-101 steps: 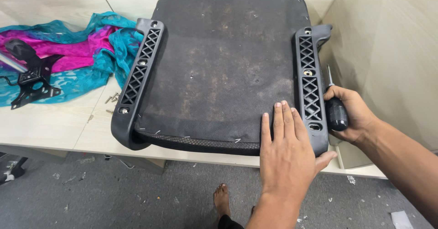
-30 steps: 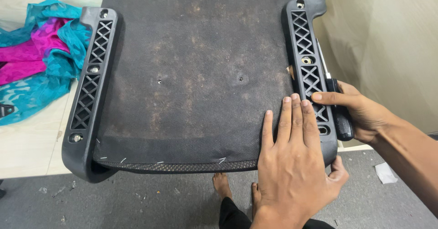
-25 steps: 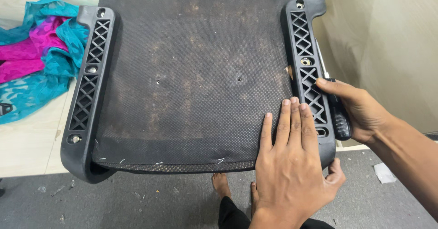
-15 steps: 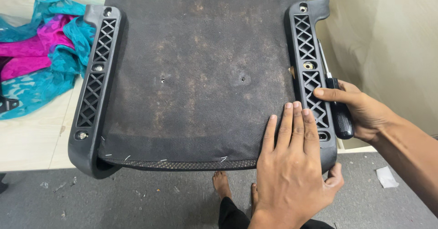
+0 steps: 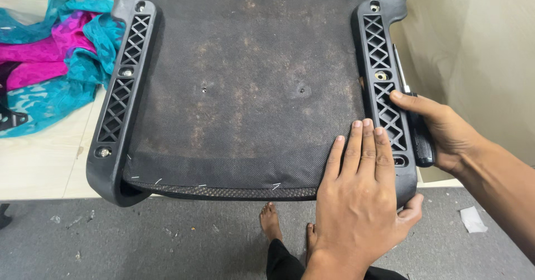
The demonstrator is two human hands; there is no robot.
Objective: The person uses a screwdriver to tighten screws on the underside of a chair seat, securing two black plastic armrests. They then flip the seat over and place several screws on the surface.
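Note:
An upturned chair seat (image 5: 245, 90) with dusty black fabric lies on the table, its front edge hanging over the side. Black lattice brackets run along its left side (image 5: 120, 101) and right side (image 5: 384, 85). My left hand (image 5: 362, 202) lies flat on the seat's near right corner, fingers on the fabric and bracket, thumb around the bracket's end. My right hand (image 5: 446, 129) grips a black-handled screwdriver (image 5: 421, 140) beside the right bracket, shaft pointing away from me, index finger resting on the lattice.
A crumpled teal and magenta cloth (image 5: 50, 73) lies on the pale table (image 5: 39, 163) at the left. A beige panel (image 5: 473, 46) stands close on the right. Below are grey floor, my bare feet (image 5: 273, 224) and a paper scrap (image 5: 472, 220).
The view has come closer to the seat. My left hand stays flat on the near right corner. My right hand with the screwdriver has shifted slightly up along the right bracket.

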